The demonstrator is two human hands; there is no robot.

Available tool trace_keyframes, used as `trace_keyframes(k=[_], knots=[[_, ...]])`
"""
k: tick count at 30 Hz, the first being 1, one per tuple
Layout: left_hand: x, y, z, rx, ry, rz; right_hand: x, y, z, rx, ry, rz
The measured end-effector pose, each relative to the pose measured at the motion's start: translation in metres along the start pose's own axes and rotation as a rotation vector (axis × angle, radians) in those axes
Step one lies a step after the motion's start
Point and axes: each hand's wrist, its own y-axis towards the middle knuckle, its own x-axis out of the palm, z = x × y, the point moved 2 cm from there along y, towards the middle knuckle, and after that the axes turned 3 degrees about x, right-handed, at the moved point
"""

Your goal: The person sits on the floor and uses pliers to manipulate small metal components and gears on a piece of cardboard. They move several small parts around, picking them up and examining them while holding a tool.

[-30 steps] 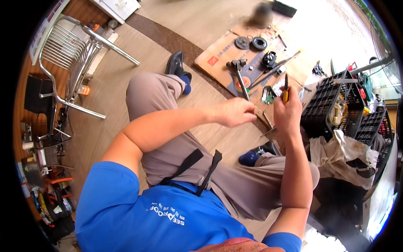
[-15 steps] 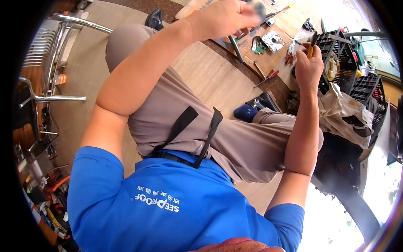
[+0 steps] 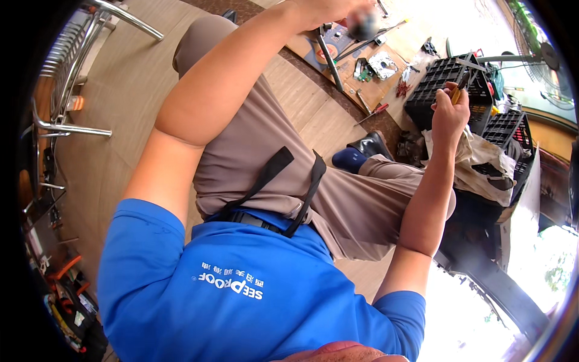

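Note:
My left hand (image 3: 329, 11) is cut off by the top edge. Its fingers curl at a round, dark, blurred object (image 3: 363, 25) above the work board. What kind of object this is cannot be made out. Out to the right, my right hand (image 3: 450, 117) is closed round a yellow-handled tool (image 3: 456, 96) with a dark head, in front of the black crate. Below my left hand lie a black bar (image 3: 329, 59), a pale metal plate (image 3: 382, 64) with cut-outs and a small green circuit board (image 3: 364, 72). A red-handled screwdriver (image 3: 380, 109) rests by the board's near corner.
The brown work board (image 3: 386, 89) lies on the floor ahead. Black plastic crates (image 3: 431, 81) and a pale cloth (image 3: 482, 172) crowd the right side. A chrome-framed chair (image 3: 78, 130) stands at left, with assorted tools (image 3: 66, 295) at lower left. A fan (image 3: 549, 57) stands far right.
The view has shifted. My left hand has gone farther past the top edge. My right hand, with the yellow-handled tool, has moved right, away from the board and in front of the crate.

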Motion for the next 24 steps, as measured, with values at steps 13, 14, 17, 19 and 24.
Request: trace_keyframes(k=[13,14,17,19,24], knots=[[0.003,-0.003,0.015,0.106,0.248,0.104,0.041,0.017,-0.011,0.012,0.099,-0.086],[0.002,-0.003,0.013,0.130,0.193,0.105,0.042,0.018,-0.012,0.015,0.100,-0.087],[0.004,-0.004,0.011,0.171,0.182,0.103,0.042,0.018,-0.010,-0.094,0.078,-0.065],[0.005,-0.004,0.013,0.197,0.227,0.098,0.039,0.021,-0.005,-0.120,0.040,-0.077],[0.001,-0.001,0.006,0.147,0.291,0.126,0.025,0.016,0.002,-0.004,0.043,-0.028]])
